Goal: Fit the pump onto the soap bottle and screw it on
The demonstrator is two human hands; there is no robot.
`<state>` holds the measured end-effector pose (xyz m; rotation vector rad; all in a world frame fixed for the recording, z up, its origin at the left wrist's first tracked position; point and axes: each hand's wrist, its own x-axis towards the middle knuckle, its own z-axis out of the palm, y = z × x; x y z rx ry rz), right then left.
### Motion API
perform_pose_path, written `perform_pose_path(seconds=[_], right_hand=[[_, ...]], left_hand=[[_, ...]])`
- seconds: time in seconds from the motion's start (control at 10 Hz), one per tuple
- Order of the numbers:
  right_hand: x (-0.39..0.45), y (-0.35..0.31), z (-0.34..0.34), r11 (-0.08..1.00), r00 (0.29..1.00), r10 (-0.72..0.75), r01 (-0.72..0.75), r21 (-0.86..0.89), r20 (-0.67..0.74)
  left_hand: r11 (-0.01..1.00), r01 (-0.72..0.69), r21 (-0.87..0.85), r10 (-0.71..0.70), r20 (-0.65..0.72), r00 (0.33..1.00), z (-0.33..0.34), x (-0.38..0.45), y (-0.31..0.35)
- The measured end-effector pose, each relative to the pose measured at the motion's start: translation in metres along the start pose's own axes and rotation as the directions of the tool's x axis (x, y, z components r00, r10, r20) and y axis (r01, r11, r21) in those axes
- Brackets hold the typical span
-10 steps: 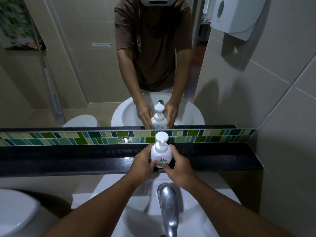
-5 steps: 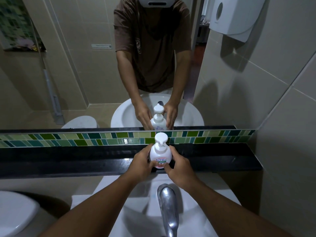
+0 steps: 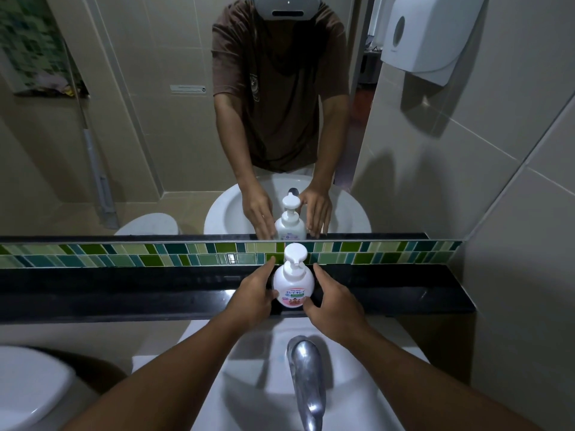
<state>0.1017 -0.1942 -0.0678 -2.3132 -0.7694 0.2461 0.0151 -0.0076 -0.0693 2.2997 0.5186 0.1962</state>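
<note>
The head view looks down over a white sink (image 3: 236, 368) with a chrome tap (image 3: 306, 377) toward a black shelf (image 3: 124, 290) below a band of green tiles (image 3: 155, 256). The bottle (image 3: 293, 286) stands upright on the shelf, straight behind the tap, with the white pump (image 3: 295, 254) seated on its neck. The left hand (image 3: 253, 295) flanks the bottle's left side, fingers spread apart and loose, thumb by the lower label; whether it touches the bottle is hard to tell. The right hand (image 3: 334, 301) flanks the right side, fingers likewise apart, with a dark gap between its fingers and the bottle and its thumb just at the bottle's base. Neither hand is clamped on anything. The mirror (image 3: 140, 135) above the tiles reflects the bottle and both spread hands. A white dispenser (image 3: 426, 32) hangs on the right wall.
</note>
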Motion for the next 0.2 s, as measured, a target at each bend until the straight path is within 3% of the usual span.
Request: perform_pose_path(seconds=[0.1,0.2], right_hand=[[-0.0017,-0.0027,-0.006,0.999,1.0,-0.013,0.013,-0.044,0.004],[-0.0008,-0.0017,-0.0081,0.985,0.993,-0.116,0.115,-0.128,0.0]], left_hand=[[0.996,-0.02,0.085,0.019,0.018,1.0,-0.0099,-0.0096,0.0091],[0.958,-0.033,0.285,0.034,0.0,0.999,-0.019,-0.0175,0.0149]])
